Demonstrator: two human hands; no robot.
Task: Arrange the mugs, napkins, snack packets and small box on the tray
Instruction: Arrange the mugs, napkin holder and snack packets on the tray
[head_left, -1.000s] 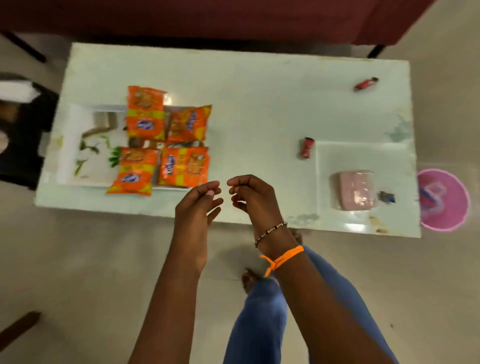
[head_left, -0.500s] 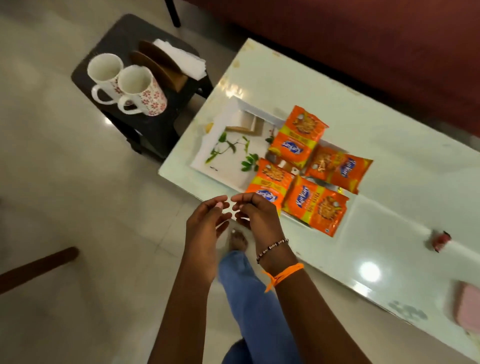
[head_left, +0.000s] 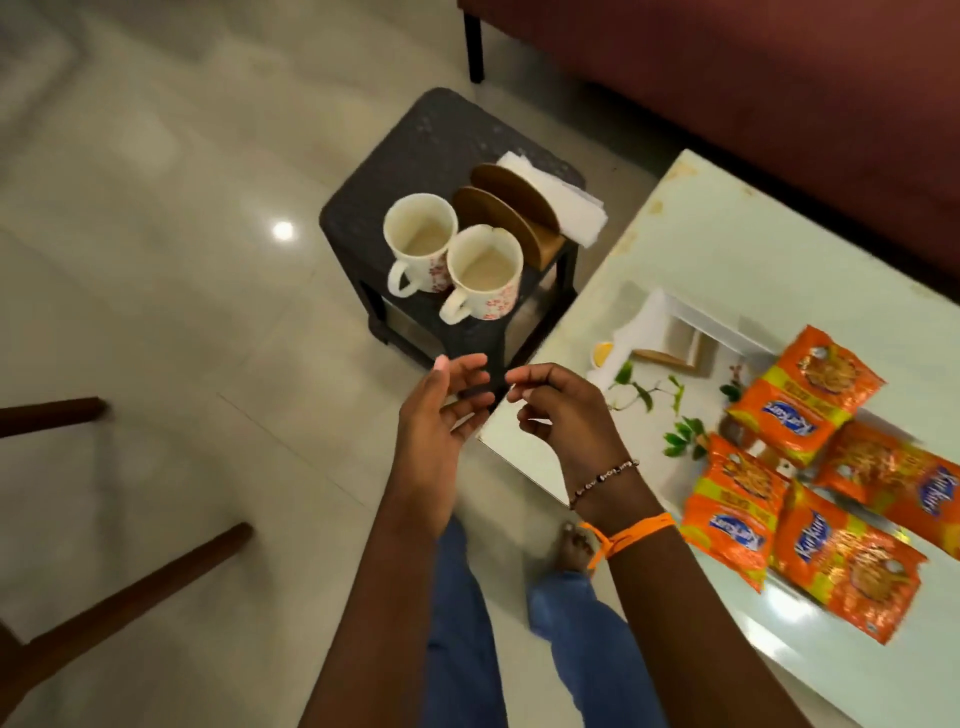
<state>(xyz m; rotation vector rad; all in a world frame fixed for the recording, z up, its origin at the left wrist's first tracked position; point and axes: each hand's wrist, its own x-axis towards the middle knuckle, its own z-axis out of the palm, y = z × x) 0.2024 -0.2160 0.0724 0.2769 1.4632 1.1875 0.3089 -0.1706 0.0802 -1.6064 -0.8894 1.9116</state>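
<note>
Two white mugs with red flowers, one (head_left: 420, 240) behind the other (head_left: 484, 271), stand on a dark stool (head_left: 415, 145) at the upper middle. A wooden napkin holder (head_left: 511, 215) with white napkins (head_left: 563, 202) stands behind them. Several orange snack packets (head_left: 802, 395) lie on the white tray (head_left: 644, 322) with a leaf print, on the pale table at right. My left hand (head_left: 441, 426) is empty, fingers apart, below the stool. My right hand (head_left: 563, 415) is beside it with loosely curled fingers, holding nothing, over the table corner.
The pale table (head_left: 737, 249) fills the right side, with a dark red sofa (head_left: 727, 78) behind it. Wooden chair legs (head_left: 130, 587) cross the floor at lower left. My legs in blue jeans (head_left: 462, 623) and a bare foot are below my hands.
The view has swung left from the table to the stool, so the mugs and napkin holder are now central. Both hands stay close together in front of me, fingers slightly more apart.
</note>
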